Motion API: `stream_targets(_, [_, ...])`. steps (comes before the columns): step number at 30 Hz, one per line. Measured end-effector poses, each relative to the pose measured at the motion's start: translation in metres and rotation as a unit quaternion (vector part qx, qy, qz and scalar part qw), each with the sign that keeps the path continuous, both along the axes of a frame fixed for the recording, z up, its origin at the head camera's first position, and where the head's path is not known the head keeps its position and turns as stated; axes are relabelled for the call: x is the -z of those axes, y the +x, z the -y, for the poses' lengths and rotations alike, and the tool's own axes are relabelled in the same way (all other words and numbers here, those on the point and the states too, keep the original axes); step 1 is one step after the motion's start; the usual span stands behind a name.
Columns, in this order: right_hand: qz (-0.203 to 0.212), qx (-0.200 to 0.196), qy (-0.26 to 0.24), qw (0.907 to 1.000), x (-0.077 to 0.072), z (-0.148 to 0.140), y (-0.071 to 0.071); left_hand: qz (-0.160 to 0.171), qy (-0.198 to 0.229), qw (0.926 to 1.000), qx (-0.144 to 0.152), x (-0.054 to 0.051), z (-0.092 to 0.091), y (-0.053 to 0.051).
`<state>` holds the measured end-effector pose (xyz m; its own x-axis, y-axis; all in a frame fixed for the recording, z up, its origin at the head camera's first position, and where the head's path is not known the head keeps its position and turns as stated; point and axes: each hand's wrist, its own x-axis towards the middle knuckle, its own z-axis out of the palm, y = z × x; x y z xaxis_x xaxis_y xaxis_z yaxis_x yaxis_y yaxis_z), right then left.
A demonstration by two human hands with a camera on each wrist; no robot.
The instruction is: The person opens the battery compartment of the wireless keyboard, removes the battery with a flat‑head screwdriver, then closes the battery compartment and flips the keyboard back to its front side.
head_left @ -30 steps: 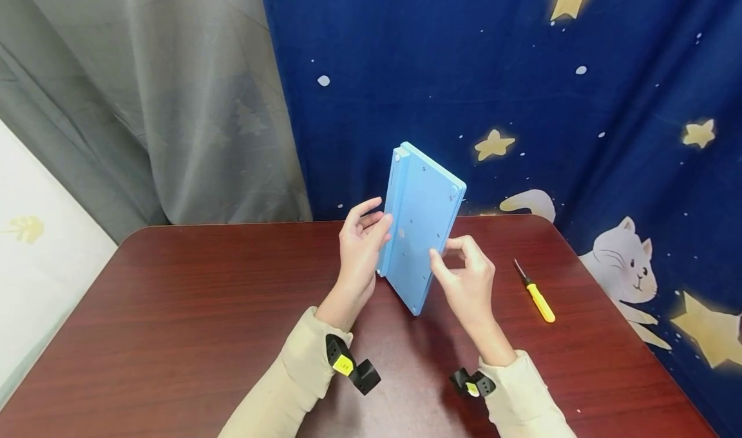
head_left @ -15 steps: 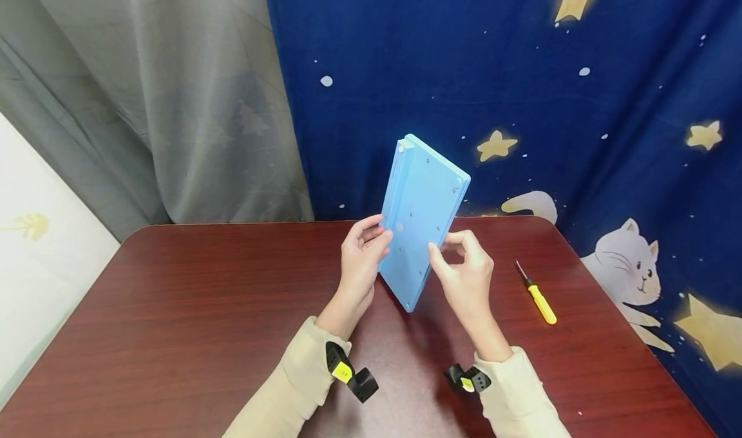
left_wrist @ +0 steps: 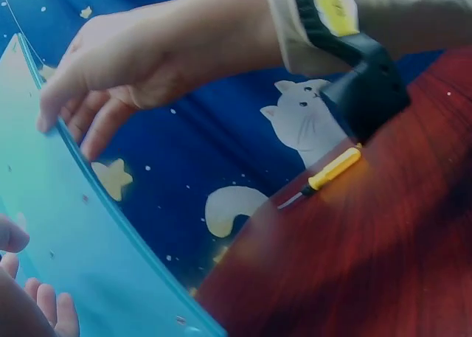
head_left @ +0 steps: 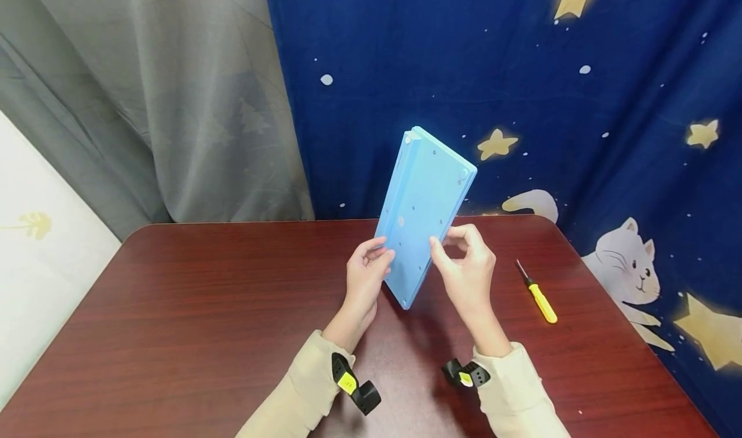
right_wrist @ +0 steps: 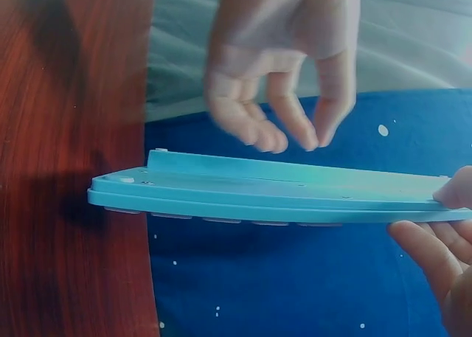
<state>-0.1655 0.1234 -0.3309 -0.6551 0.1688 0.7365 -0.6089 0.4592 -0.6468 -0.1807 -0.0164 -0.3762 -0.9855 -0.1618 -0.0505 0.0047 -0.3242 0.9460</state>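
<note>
I think I am at the step of inspecting the blue keyboard (head_left: 426, 193), which my right hand (head_left: 468, 270) pinches by its edge, tilted above the table (head_left: 203, 309), while my left hand (head_left: 365, 280), loosely curled and holding nothing, is just beside, so turning it next would need steady grip.

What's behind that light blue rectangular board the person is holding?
In the head view, behind the light blue board, the dark blue starry fabric curtain and reddish-brown wood-grain table show around its edges. Whatever it covers cannot be seen.
</note>
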Motion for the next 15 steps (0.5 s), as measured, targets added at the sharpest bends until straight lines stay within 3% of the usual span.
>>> stream_targets(4, [0.009, -0.005, -0.014, 0.9999, 0.009, -0.004, -0.008, 0.024, -0.005, 0.9997, -0.010, 0.011, -0.001, -0.001])
stream_targets(10, [0.010, -0.014, -0.036, 0.9992, 0.008, -0.004, -0.009, 0.061, -0.014, 0.9975, -0.031, 0.025, -0.001, -0.002])
stream_targets(15, [0.018, -0.025, -0.064, 0.9975, 0.008, -0.003, -0.009, 0.074, -0.023, 0.9964, -0.036, 0.037, 0.000, -0.001])
